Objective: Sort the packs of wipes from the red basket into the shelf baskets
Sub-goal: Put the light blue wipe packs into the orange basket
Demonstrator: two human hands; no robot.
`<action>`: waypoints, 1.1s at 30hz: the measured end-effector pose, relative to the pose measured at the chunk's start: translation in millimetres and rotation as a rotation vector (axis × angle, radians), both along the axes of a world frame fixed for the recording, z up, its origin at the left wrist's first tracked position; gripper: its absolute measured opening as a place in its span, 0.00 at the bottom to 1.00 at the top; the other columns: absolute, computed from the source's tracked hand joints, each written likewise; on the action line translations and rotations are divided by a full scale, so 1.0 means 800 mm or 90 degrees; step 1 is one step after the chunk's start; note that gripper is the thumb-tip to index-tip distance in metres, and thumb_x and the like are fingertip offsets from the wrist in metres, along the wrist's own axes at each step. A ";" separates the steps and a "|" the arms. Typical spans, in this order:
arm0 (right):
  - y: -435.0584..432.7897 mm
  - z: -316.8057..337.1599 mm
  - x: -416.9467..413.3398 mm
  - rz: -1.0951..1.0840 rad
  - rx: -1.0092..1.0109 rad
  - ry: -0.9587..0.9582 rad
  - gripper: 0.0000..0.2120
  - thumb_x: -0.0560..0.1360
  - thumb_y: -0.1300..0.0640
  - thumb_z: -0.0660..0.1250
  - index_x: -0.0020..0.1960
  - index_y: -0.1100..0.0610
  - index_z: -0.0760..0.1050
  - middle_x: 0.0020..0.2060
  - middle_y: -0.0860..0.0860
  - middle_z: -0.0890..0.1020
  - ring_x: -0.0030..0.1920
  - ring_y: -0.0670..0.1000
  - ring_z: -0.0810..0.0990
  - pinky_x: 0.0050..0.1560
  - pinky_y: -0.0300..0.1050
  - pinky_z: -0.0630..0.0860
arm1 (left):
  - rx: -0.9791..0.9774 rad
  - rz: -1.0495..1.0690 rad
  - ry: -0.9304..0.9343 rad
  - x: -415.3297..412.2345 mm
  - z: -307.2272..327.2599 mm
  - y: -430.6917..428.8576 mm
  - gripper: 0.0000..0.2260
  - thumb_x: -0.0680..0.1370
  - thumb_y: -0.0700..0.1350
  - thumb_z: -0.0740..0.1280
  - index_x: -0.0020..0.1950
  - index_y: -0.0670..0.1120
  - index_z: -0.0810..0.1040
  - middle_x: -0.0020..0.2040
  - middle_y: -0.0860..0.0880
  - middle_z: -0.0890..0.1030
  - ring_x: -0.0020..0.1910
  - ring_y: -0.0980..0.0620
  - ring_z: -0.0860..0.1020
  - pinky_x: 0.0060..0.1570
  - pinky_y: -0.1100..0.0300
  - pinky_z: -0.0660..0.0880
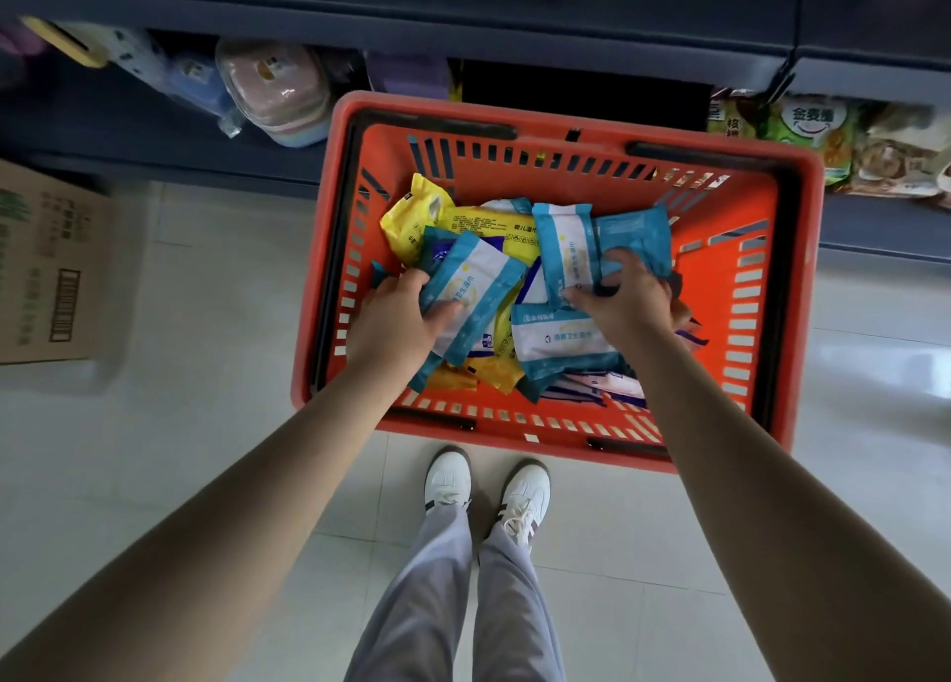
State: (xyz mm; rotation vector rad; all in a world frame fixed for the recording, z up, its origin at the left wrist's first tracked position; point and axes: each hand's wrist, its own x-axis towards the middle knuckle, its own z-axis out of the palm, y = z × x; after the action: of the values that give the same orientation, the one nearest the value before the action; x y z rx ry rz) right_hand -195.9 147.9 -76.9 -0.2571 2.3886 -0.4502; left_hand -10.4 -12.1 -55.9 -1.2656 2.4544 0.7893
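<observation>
left hand (396, 321) and right hand (625, 303) grip teal 卫生湿巾 packs (476, 290).

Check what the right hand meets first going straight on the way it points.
The right hand grips teal packs, so those lead; beyond them, probably the red basket's far wall, though depth is unclear from one view.

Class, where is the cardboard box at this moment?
In the head view, the cardboard box sits on the floor at the far left, left of the red basket and just before the dark shelf.
</observation>
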 end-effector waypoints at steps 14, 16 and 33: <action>-0.023 -0.009 -0.001 -0.106 -0.030 -0.042 0.27 0.63 0.30 0.70 0.52 0.48 0.77 0.44 0.46 0.78 0.60 0.56 0.71 0.62 0.56 0.67 | 0.125 0.145 0.148 0.007 -0.003 0.014 0.21 0.73 0.58 0.70 0.55 0.45 0.72 0.53 0.49 0.80 0.50 0.51 0.80 0.44 0.53 0.80; -0.023 -0.009 -0.003 -0.188 -0.118 -0.059 0.28 0.57 0.35 0.74 0.52 0.49 0.78 0.45 0.46 0.81 0.55 0.54 0.76 0.57 0.56 0.75 | 0.116 0.151 0.185 0.009 0.001 0.016 0.23 0.71 0.60 0.69 0.56 0.45 0.72 0.53 0.47 0.79 0.51 0.48 0.80 0.46 0.47 0.80; 0.026 0.364 0.108 -0.412 -0.583 -0.304 0.14 0.74 0.68 0.68 0.55 0.55 0.75 0.46 0.49 0.83 0.45 0.49 0.83 0.40 0.44 0.80 | 0.341 0.534 0.479 0.102 0.333 0.054 0.10 0.73 0.43 0.73 0.49 0.47 0.74 0.45 0.46 0.82 0.39 0.51 0.80 0.35 0.58 0.78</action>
State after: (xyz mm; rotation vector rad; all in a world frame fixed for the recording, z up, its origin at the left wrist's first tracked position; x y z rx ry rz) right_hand -109.8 168.5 214.3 0.2290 1.6061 -1.6849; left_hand 70.8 30.8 210.9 -1.9967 1.7721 2.2916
